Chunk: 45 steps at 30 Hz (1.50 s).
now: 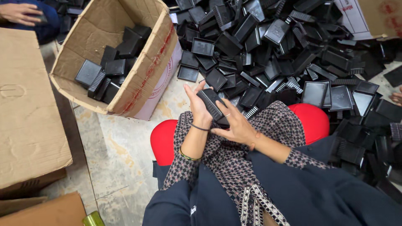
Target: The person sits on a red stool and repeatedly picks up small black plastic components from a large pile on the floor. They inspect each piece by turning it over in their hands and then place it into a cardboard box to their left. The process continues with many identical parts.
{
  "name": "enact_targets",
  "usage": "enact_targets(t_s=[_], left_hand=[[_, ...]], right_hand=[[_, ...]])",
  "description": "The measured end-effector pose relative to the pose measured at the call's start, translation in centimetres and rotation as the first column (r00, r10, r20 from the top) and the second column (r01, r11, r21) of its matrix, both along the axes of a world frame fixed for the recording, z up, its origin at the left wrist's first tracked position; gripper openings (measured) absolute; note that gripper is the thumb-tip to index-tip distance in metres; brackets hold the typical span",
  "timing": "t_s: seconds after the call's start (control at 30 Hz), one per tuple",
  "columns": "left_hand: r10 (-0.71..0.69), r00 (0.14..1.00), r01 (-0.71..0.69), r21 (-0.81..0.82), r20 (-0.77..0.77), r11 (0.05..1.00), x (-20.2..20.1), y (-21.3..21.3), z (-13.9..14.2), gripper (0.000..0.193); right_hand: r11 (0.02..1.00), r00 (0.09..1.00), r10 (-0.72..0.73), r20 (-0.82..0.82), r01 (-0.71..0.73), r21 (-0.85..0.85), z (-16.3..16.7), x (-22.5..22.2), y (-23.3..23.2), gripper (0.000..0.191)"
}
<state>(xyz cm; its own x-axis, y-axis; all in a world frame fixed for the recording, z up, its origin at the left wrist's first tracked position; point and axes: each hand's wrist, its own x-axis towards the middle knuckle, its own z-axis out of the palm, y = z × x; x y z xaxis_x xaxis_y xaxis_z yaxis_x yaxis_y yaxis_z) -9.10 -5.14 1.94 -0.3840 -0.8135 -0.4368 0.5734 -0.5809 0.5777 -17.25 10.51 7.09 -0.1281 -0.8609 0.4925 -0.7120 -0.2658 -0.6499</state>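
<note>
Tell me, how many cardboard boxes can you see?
4. An open box holding black parts at upper left, a flat box at far left, another bottom left, another top right. More may be hidden.

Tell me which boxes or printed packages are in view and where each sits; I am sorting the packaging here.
Open cardboard box: upper left, tilted, brown with faded red print, black plastic parts inside.
Flat cardboard sheet: far left, plain brown.
White carton: top right corner, white side with red print, brown flap.
Brown carton corner: bottom left, plain.
No screens or signs.
</note>
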Motion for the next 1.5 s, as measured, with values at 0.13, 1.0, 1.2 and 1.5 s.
enact_targets(t_s=[0.13,1.0,1.2,1.5], left_hand=[[0.049,0.951,0.102,-0.459,0.305,0.882,1.2,1.6,-1.3,0.061],[0.224,0.975,-0.224,0.018,-0.007,0.974,4.4,-8.7,-5.1,0.04],[-0.086,0.977,0.105,-0.09,0.193,0.99,8.8,-6.1,-4.7,0.022],[-0.324,0.944,0.329,-0.121,0.053,0.937,1.9,-1.1,-2.0,0.033]], right_hand=[[0.971,0.974,-0.134,0.184,0.093,0.219,-1.7,-0.9,-0.1,0.056],[0.951,0.878,-0.007,-0.479,0.154,0.268,-11.5,-8.8,-13.9,0.04],[0.915,0.977,-0.088,0.196,0.001,0.404,-11.0,-8.7,-11.3,0.024],[0.99,0.763,-0.043,0.644,-0.052,0.128,-5.2,-5.9,-5.3,0.058]])
